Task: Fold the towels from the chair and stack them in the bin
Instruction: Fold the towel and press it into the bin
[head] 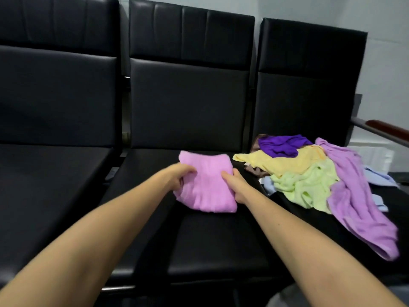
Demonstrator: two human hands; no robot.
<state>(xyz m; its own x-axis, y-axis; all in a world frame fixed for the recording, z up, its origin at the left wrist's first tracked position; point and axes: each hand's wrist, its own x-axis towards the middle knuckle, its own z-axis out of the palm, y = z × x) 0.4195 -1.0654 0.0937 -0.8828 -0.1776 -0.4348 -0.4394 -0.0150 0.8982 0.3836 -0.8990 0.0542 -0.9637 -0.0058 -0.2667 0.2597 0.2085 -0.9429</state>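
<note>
**Fig. 1.** You are holding the folded pink terry towel (205, 187) by its two side edges. Your left hand (181, 176) is curling round the left edge, and your right hand (234, 185) is gripping the right edge with the thumb on top. The towel is sitting over the black padded middle chair seat (210, 240); whether it is fully resting there cannot be told.

The cloth is looking light, soft and limp, so it is likely to sag and open if you are carrying it by one edge. Keeping both sides supported, with fingers under the fold, is probably the safest hold.

The seat is looking smooth and leather-like, so the towel is probably sliding on it easily.

On the right-hand seat a loose heap is waiting: a dark purple towel (281, 145), a yellow towel (285, 161), a pale green towel (307, 185) and a long lilac towel (354, 196) that is trailing toward the seat's front edge.

A wooden armrest (387, 129) is closing the row in front of a pale wall (376, 14). No bin is clearly showing.
</note>
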